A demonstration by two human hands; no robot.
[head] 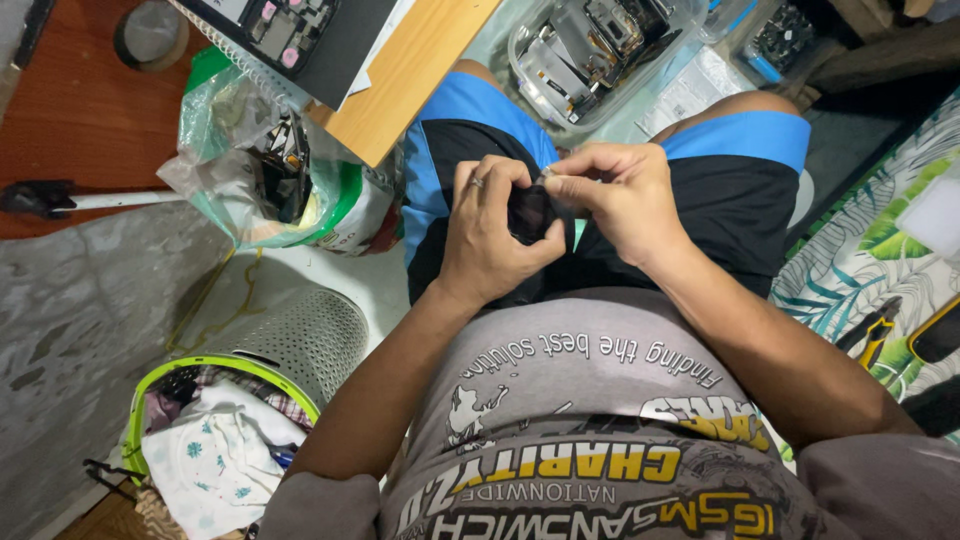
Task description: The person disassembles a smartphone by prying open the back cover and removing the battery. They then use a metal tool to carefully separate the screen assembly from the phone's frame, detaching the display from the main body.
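- Small black part (528, 212): held between both hands above the lap, over the black and blue shorts (470, 125) (its exact kind cannot be told; mostly hidden by fingers).
- Left hand (490, 235): grip clenched round the black part from the left, ring on one finger, thumb lying across its lower edge.
- Right hand (620, 195): fingertips pinched at the part's upper edge, touching the left hand's fingers.
- Plastic bag (250, 160), green and clear, with dark hardware inside: just left of the knee, under the wooden board (410, 70).
- Clear plastic tub (590, 50) of metal parts: beyond the knees.
- Perforated laundry basket (290, 345), green rim, cloth inside: lower left.
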